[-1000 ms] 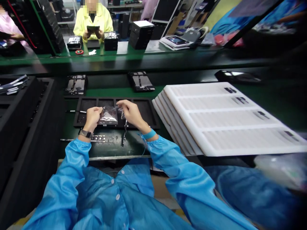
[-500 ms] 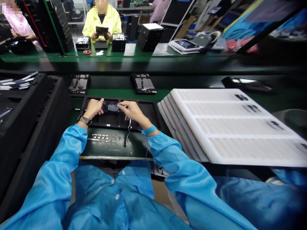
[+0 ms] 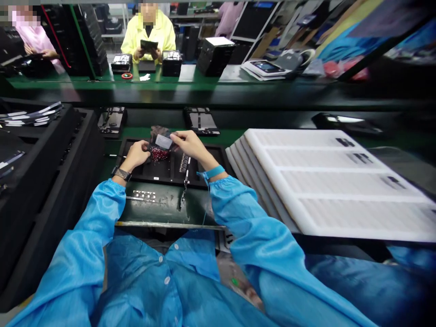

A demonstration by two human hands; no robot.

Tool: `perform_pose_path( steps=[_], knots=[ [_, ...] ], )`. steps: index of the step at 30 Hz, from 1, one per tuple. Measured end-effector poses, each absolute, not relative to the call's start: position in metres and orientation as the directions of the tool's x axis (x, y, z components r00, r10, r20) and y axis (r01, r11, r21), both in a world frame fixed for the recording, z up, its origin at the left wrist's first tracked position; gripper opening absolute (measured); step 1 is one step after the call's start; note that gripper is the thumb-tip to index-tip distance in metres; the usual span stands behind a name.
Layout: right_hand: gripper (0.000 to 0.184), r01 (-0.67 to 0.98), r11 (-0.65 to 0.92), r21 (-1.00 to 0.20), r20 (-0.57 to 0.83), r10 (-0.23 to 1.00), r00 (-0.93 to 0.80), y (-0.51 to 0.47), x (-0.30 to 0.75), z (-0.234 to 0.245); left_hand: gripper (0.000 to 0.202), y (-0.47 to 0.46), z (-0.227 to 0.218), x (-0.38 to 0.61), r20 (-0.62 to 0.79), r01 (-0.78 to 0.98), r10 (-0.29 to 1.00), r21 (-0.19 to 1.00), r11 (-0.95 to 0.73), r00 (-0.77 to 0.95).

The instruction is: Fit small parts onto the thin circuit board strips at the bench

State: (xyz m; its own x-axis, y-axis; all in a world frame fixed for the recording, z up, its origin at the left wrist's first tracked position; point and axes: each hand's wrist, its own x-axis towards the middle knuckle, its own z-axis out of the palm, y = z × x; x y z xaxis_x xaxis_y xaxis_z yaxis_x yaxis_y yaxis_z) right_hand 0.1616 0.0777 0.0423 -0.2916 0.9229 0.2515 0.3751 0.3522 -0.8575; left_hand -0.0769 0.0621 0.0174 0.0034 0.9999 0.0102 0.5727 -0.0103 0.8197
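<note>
A small dark see-through bag [image 3: 157,132] with a white label hangs between my hands, over a black compartment tray [image 3: 153,174]. My right hand [image 3: 188,144] pinches the bag's right edge. On the other side, my left hand [image 3: 136,155] has its fingers closed at the bag's lower left. Small red parts [image 3: 159,155] show at the bag's bottom; whether they lie inside it or in the tray beneath, I cannot tell. Right of them, a row of small metallic parts [image 3: 184,162] sits in the tray. A thin dark strip part [image 3: 184,193] leans over the tray's front edge.
Stacked white foam trays [image 3: 293,190] stand on the right, and black foam bins [image 3: 81,150] on the left. Two device housings [image 3: 202,121] [image 3: 111,121] lie behind the tray. Small labelled pieces [image 3: 145,195] lie in front. Across the bench sits a person in yellow [image 3: 163,32].
The bag has been lifted and tilted more upright, so its label and the red parts now show. My right hand has risen slightly; the metallic row in the tray is more exposed.
</note>
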Motion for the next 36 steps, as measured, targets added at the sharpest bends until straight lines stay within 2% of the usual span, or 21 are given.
perform_pose_path(
  steps=[2, 5, 7, 10, 14, 21, 26, 31, 36],
  knots=[
    [0.051, 0.293, 0.283, -0.913, 0.21, 0.944, -0.256, 0.086, 0.163, 0.04, 0.049, 0.065, 0.016, -0.073, 0.005, 0.46, 1.0, 0.888, -0.013, 0.019],
    [0.052, 0.213, 0.239, -0.948, 0.181, 0.949, -0.258, 0.091, 0.163, 0.039, 0.05, 0.069, 0.017, -0.07, -0.035, 0.168, 0.997, 0.985, 0.023, 0.07],
    [0.052, 0.17, 0.207, -0.964, 0.157, 0.95, -0.269, 0.09, 0.161, 0.038, 0.039, 0.072, 0.018, -0.069, -0.068, 0.019, 0.993, 0.998, 0.066, 0.1],
    [0.051, 0.126, 0.145, -0.981, 0.102, 0.948, -0.301, 0.084, 0.156, 0.036, 0.021, 0.073, 0.021, -0.065, -0.087, -0.06, 0.994, 0.994, 0.091, 0.065],
    [0.047, 0.134, 0.082, -0.988, 0.034, 0.944, -0.329, 0.077, 0.153, 0.029, 0.022, 0.067, 0.025, -0.059, -0.054, -0.081, 0.998, 0.995, 0.056, 0.026],
    [0.05, 0.171, 0.072, -0.983, 0.019, 0.956, -0.294, 0.072, 0.154, 0.017, 0.025, 0.058, 0.03, -0.064, -0.081, 0.037, 0.983, 0.996, 0.076, 0.166],
    [0.058, 0.143, 0.123, -0.982, 0.086, 0.967, -0.24, 0.069, 0.152, 0.018, 0.035, 0.056, 0.03, -0.066, -0.043, 0.168, 0.985, 0.986, 0.015, 0.169],
    [0.049, 0.198, 0.237, -0.951, 0.201, 0.962, -0.187, 0.06, 0.148, 0.024, 0.039, 0.055, 0.038, -0.063, -0.033, 0.07, 0.961, 0.997, 0.014, 0.276],
    [0.046, 0.232, 0.228, -0.946, 0.184, 0.963, -0.196, 0.042, 0.149, 0.034, 0.038, 0.054, 0.047, -0.046, 0.078, 0.104, 0.985, 0.99, -0.095, 0.156]
  ],
)
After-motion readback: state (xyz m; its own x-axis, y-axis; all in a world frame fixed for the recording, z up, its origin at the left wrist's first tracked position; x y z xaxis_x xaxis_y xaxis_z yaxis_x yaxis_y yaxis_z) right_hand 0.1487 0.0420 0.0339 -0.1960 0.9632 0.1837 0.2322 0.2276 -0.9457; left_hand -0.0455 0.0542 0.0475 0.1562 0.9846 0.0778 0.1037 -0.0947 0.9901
